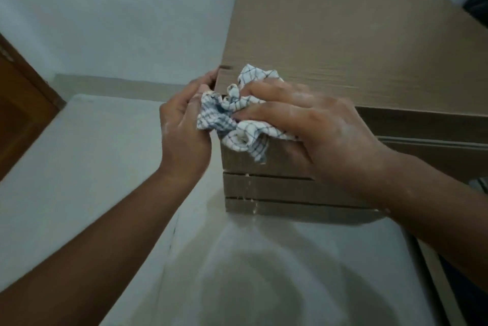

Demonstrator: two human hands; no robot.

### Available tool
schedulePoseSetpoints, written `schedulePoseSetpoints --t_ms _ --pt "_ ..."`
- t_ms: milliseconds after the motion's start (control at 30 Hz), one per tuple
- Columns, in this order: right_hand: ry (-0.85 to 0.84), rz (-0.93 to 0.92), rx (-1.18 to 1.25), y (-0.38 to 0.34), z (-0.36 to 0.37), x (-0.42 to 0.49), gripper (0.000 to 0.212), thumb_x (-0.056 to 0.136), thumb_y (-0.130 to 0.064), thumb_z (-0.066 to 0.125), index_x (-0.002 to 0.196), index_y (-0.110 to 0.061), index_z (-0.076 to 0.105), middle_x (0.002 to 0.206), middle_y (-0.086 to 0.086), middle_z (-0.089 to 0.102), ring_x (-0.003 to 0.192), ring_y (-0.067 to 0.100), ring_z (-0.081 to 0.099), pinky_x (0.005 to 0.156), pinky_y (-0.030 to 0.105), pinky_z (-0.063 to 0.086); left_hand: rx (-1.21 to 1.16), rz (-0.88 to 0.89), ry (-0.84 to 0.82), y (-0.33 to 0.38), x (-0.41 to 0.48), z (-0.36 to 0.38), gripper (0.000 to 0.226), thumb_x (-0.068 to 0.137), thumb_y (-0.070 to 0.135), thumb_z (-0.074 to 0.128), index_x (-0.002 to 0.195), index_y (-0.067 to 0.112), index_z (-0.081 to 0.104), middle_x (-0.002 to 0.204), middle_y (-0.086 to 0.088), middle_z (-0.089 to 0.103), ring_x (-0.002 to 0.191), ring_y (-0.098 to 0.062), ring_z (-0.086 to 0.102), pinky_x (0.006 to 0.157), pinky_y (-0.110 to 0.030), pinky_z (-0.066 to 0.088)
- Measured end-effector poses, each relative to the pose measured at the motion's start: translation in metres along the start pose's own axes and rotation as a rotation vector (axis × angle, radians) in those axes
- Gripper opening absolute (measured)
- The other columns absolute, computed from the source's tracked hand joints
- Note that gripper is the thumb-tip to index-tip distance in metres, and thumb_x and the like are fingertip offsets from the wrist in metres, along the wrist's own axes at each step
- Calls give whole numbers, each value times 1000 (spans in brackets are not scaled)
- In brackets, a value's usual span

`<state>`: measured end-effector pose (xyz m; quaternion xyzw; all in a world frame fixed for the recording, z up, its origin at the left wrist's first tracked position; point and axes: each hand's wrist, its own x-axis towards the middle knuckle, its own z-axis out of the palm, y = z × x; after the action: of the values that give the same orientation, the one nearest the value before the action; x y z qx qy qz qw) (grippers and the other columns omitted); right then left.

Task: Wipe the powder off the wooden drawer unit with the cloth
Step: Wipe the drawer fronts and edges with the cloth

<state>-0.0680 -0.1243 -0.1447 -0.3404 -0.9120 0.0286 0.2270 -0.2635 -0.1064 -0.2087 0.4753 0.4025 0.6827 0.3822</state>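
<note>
The wooden drawer unit (343, 35) fills the upper right, its flat top facing me and several drawer fronts below. A crumpled white cloth with a dark check pattern (237, 117) sits at the unit's near left corner. My right hand (311, 125) presses on the cloth from the right, fingers spread over it and dusted with white powder. My left hand (182, 125) grips the cloth's left end beside the unit's left edge. Small drips of powder (248, 175) mark the drawer fronts below the cloth.
A pale floor or surface (92, 167) with powder smears lies under and in front of the unit. A brown wooden door (18, 104) stands at the far left. A light wall (118, 8) runs behind. Dark items sit at the right edge (478, 1).
</note>
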Motion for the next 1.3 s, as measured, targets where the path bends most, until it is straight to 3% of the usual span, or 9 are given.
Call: schedulePoseSetpoints --t_ms 100,233,433,600,867,1067,1133,1233,1300 --pt "58 -113 -83 8 23 -28 38 99 -20 47 132 -21 66 147 3 59 140 21 52 115 38 45 -132 127 85 -24 -6 6 32 100 8 43 115 2 70 89 6 80 92 -15 76 81 -29 60" --pt "82 -115 -90 8 67 -63 45 95 -20 45 136 -21 63 150 3 56 140 17 52 113 34 49 -207 204 100 -47 -19 7 34 101 20 40 111 7 70 101 -4 80 103 -27 77 80 -36 63" --pt "462 49 194 -4 79 -76 44 93 13 60 132 -6 65 145 8 59 137 13 56 112 35 50 109 287 91 -59 -42 -15 26 105 11 45 110 12 71 108 -6 75 103 -7 74 83 -23 61" --pt "667 142 228 -4 64 -75 39 103 -2 56 136 -22 56 143 -4 60 131 1 58 109 22 48 318 320 24 -70 -52 -22 31 101 17 55 130 20 64 124 -5 74 113 -5 71 103 -32 58" --pt "713 108 212 -23 72 -52 37 100 1 60 134 -11 63 139 -2 60 130 6 60 110 24 48 320 270 89 -57 -65 -15 22 101 8 58 117 22 64 111 -5 78 106 -5 73 100 -23 58" --pt "372 125 -51 -47 97 -25 54 92 -13 57 145 -24 55 144 4 60 130 25 59 114 50 45 349 356 105 -71 -81 -27 17 91 8 60 97 21 70 75 -2 70 71 -18 68 69 -38 58" --pt "334 151 -186 -47 109 -20 55 89 -18 59 143 -21 57 135 6 64 120 29 61 110 53 44 373 364 101 -67 -82 -24 20 86 4 60 97 18 70 75 0 70 69 -5 63 64 -30 56" --pt "383 179 -290 -37 112 -23 49 89 -24 53 137 -18 61 123 7 66 105 28 62 96 47 47 446 388 72 -64 -80 -23 20 89 8 60 104 7 73 79 -9 72 68 -12 63 63 -31 56" --pt "412 203 -317 -27 110 -31 44 90 -27 49 130 -18 64 121 5 66 103 27 61 93 45 46 514 459 74 -61 -76 -19 33 95 5 59 125 1 71 100 -11 78 83 -6 69 76 -19 57"
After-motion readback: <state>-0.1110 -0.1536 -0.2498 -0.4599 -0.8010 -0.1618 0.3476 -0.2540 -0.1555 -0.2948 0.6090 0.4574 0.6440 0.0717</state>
